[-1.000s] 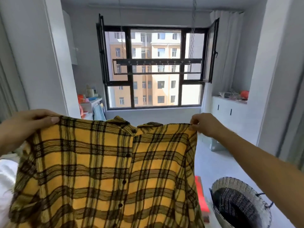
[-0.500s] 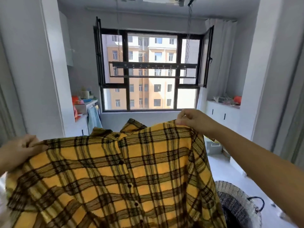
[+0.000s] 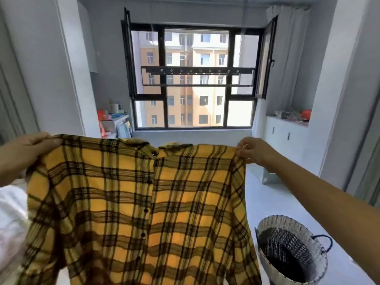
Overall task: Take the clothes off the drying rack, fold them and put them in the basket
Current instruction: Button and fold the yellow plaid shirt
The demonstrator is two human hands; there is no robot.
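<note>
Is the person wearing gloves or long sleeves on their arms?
No. The left hand and right hand are bare, no gloves. The left forearm and right forearm are bare too: no sleeve, watch or bracelet in view.

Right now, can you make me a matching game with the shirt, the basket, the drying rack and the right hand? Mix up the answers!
Things:
1 shirt
2 basket
3 drying rack
4 right hand

Where or how:
A hanging in front of the window
B standing on the floor, bottom right
C pinching one shoulder of the shirt
D held up and spread wide

Pairs: 1-D, 2-B, 3-A, 4-C
</note>
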